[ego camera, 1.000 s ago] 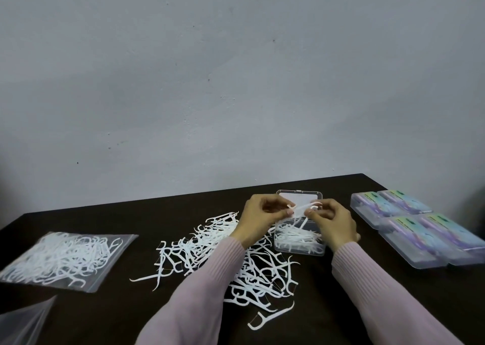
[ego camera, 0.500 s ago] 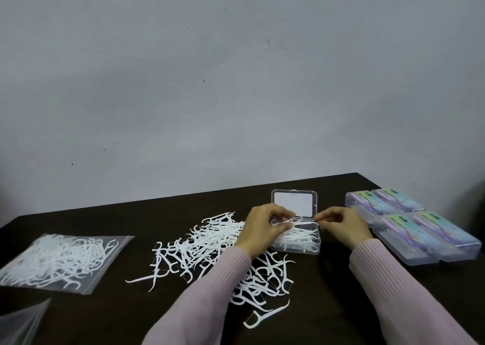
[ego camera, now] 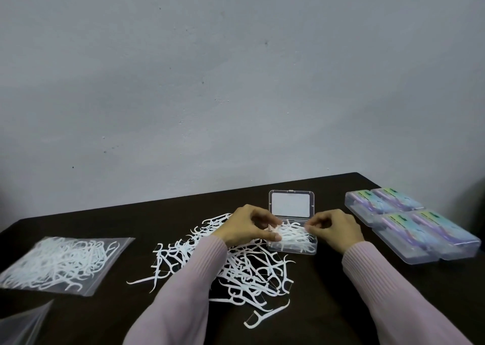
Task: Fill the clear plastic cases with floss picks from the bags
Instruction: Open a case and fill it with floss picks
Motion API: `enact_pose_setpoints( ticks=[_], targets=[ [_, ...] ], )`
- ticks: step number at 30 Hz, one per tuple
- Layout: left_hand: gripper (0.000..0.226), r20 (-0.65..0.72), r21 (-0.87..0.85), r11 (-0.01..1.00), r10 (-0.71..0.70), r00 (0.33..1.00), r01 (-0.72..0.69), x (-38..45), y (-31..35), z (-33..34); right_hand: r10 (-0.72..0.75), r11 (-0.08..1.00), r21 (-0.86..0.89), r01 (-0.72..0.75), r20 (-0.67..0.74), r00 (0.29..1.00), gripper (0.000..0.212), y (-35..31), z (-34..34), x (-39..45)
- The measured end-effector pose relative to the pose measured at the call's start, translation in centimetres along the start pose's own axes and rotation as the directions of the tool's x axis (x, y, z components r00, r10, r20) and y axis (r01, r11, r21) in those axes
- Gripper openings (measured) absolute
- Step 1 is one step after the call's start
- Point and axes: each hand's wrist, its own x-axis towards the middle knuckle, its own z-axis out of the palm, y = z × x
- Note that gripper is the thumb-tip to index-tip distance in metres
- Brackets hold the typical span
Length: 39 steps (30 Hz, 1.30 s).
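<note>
- The open case (ego camera: 291,243) sits on the table (ego camera: 328,292) near its far edge, between the two hands. Its long axis runs left to right, and its lid (ego camera: 291,203) stands up at the back, facing the person.
- White picks (ego camera: 294,236) lie heaped in the case, mostly lengthwise along it, some ends poking above the rim.
- The left hand (ego camera: 246,226) is at the case's left end, thumb and fingers curled and pinching picks there.
- The right hand (ego camera: 332,228) is at the right end, fingers curled, tips touching the picks; whether it pinches any I cannot tell.
- A loose pile (ego camera: 236,263) of picks spreads over the table just left of and in front of the case, pointing every way; one pick (ego camera: 267,316) lies apart at the near side, slanted.
- Four closed cases (ego camera: 409,222) with coloured labels stand side by side to the right, in two rows, long axes slanting away to the left.
- A bag (ego camera: 60,262) of picks lies flat, well to the left; a corner of another bag (ego camera: 23,323) shows at the near left edge.
</note>
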Motion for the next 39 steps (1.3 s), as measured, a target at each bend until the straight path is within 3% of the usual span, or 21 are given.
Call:
enact_pose_setpoints(
  ticks=[8,16,20,23,25,28,30,35,39],
  targets=[
    [0.026,-0.074,-0.046,0.998,0.043,0.996,-0.047,0.3,-0.1,-0.4,-0.086,0.987,-0.143,0.076,-0.067,0.994,0.013,-0.1,0.3,0.0],
    [0.014,-0.413,-0.014,0.996,0.079,0.907,-0.093,0.4,0.4,0.3,-0.122,0.975,-0.196,0.104,-0.082,0.989,0.006,-0.1,0.4,0.0],
    [0.016,-0.301,0.072,0.993,0.109,0.947,-0.092,0.7,1.0,2.3,-0.134,0.989,-0.07,0.128,-0.088,0.987,0.004,0.1,0.6,0.3],
    [0.023,-0.259,0.251,0.965,0.146,0.955,-0.08,0.8,1.0,3.5,-0.199,0.979,0.007,0.205,-0.223,0.954,0.009,0.0,0.2,0.1],
    [0.025,-0.284,0.284,0.955,0.17,0.944,-0.086,0.8,0.9,3.6,-0.26,0.963,-0.006,0.269,-0.284,0.923,0.009,-0.1,-0.2,-0.2],
    [0.026,-0.33,0.163,0.98,0.162,0.93,-0.113,0.8,0.5,2.8,-0.289,0.951,-0.152,0.271,-0.113,0.951,0.019,-0.4,-0.1,-0.4],
    [0.033,-0.283,0.131,0.987,0.126,0.951,-0.092,0.7,-0.1,2.2,-0.254,0.929,-0.278,0.244,-0.003,0.967,0.03,-0.5,0.3,-0.4],
    [0.051,-0.202,0.102,0.994,0.051,0.978,-0.031,0.7,-0.3,2.6,-0.229,0.936,-0.274,0.223,0.011,0.973,0.02,-0.5,0.5,-0.2],
    [0.034,-0.206,0.102,0.994,0.053,0.977,-0.033,0.9,-0.2,2.6,-0.214,0.932,-0.302,0.202,-0.007,0.977,0.015,-0.4,0.7,-0.2]
  ],
)
